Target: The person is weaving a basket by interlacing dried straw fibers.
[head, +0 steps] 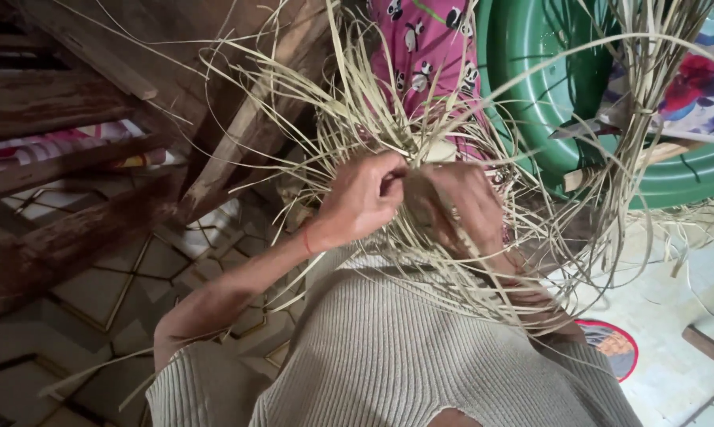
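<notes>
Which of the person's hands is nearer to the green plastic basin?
The right hand. It works the pale straw strips just left of the green plastic basin, while the left hand sits beyond it, farther from the basin, toward the wooden furniture.

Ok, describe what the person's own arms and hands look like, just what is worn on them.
Both hands are bare, no gloves. The left hand has a thin red string around its wrist. The forearms are bare; a ribbed beige knit sweater covers the upper left arm and the body. The right hand is partly hidden behind pale straw strips, so I cannot tell if its wrist bears anything.
</notes>
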